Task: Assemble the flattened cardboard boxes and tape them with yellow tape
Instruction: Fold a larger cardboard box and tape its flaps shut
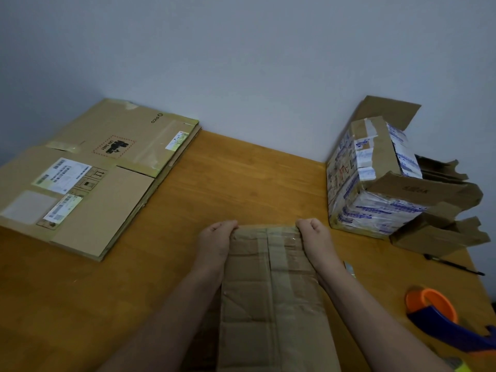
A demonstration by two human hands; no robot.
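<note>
Brand: "PICO" with a round logo was printed near the far edge of the big flat box [126, 194].
Hazard mark [114, 146]: "UN 3481" sat inside a red dashed square, same box.
Shipping labels [63, 174]: barcodes showed, but the print was too small to read.
Handling signs [99, 173]: up-arrows sat beside those labels.
Taped box [375, 210]: blue print and a dark flap stamp, both unreadable.

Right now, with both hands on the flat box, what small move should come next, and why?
Probably spread the flattened box open into a tube. The left hand and right hand each grip a far corner, its panels lie pressed together, and the tape dispenser sits untouched.
</note>
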